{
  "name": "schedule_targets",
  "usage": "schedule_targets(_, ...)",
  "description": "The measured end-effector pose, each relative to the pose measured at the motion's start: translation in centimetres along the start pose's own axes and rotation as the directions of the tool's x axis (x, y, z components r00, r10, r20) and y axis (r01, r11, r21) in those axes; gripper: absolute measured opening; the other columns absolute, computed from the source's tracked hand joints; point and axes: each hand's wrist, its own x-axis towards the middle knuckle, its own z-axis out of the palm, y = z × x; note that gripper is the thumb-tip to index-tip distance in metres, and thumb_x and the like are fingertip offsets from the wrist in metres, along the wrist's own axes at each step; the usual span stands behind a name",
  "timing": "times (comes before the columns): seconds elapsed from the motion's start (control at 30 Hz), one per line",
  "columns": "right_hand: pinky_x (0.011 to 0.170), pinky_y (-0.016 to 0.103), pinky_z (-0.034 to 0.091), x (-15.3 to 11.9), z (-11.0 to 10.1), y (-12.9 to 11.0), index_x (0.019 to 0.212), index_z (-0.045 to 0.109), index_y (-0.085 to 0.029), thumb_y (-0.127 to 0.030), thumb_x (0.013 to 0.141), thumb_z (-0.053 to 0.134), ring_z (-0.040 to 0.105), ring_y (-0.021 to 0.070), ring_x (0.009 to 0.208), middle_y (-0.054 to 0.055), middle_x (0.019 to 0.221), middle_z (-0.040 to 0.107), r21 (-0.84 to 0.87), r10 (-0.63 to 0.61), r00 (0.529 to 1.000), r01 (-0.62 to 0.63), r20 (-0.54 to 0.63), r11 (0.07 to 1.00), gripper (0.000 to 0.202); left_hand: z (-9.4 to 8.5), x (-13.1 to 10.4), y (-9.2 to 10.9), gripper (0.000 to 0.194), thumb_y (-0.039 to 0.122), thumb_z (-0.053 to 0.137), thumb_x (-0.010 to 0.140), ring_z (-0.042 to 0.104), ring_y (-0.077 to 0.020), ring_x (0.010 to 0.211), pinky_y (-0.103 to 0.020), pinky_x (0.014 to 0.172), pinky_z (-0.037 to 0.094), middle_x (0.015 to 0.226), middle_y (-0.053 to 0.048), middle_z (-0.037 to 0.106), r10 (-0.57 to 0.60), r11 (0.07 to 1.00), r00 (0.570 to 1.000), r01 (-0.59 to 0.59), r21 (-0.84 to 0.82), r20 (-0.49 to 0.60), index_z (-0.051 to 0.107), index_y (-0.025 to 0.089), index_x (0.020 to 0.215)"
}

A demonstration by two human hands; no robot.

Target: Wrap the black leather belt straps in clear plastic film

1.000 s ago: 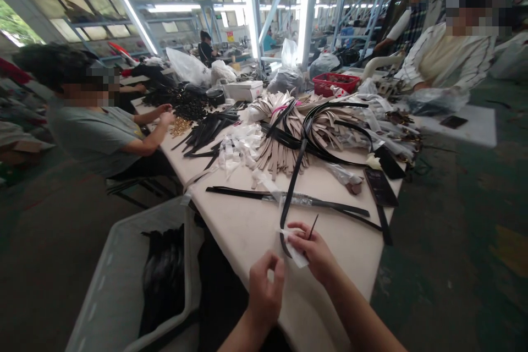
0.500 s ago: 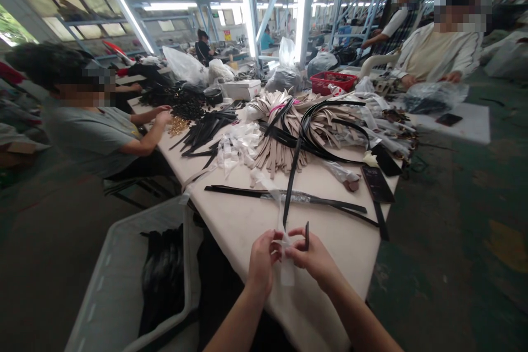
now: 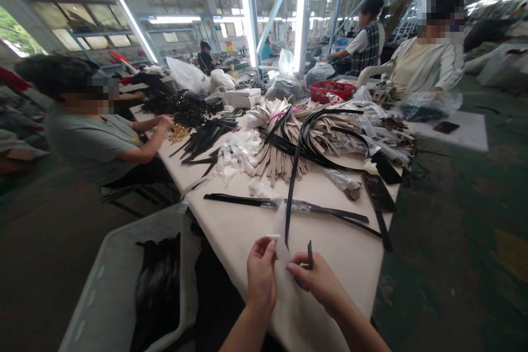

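Near the front corner of the table, my left hand [image 3: 260,272] pinches the edge of a thin, clear-white plastic sleeve [image 3: 282,231]. My right hand [image 3: 317,281] is closed on a black strap [image 3: 292,192], whose end [image 3: 310,253] sticks up above the fingers. From that hand the strap runs away up the table toward a looped bundle of black straps [image 3: 304,132]. The sleeve hangs between both hands, close beside the strap. Whether the strap's tip is inside the sleeve, I cannot tell. Just beyond, wrapped black straps [image 3: 247,201] lie across the table.
Pale strips [image 3: 268,162] are heaped mid-table beside plastic sleeves [image 3: 237,154]. A phone [image 3: 378,192] lies at the right edge. A white bin [image 3: 103,264] holding black material stands lower left. A co-worker [image 3: 99,132] sits at the left; other people work farther back.
My hands have drawn slightly apart, and the sleeve between them now looks spread wider. The view has tilted a little upward. The co-worker at the far right has lowered a hand.
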Motion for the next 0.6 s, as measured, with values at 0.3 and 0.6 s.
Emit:
schedule_targets(0.3, 0.053, 0.025, 0.036, 0.6, -1.3, -0.6, 0.069, 0.072, -0.014, -0.050, 0.084, 0.065, 0.055, 0.0155, 0.058, 0.004, 0.059, 0.066, -0.060, -0.134, 0.987, 0.129, -0.087, 0.990, 0.039, 0.0, -1.6, -0.4, 0.034, 0.043, 0.078, 0.078, 0.051, -0.0102, 0.056, -0.021, 0.048, 0.036, 0.066, -0.003, 0.061, -0.332, 0.941, 0.888, 0.287, 0.180, 0.318, 0.072, 0.010, 0.084)
schedule_targets(0.6, 0.044, 0.021, 0.026, 0.8, -1.5, -1.3, 0.083, 0.059, -0.018, -0.063, 0.082, 0.064, 0.039, 0.0073, 0.045, -0.002, 0.064, 0.058, 0.135, -0.053, 0.994, 0.066, -0.094, 0.989, 0.046, 0.4, -0.5, 0.2, 0.030, 0.035, 0.087, 0.069, 0.052, -0.0084, 0.057, -0.019, 0.052, 0.043, 0.069, -0.003, 0.066, -0.172, 0.980, 0.964, 0.147, 0.130, 0.204, 0.075, 0.010, 0.079)
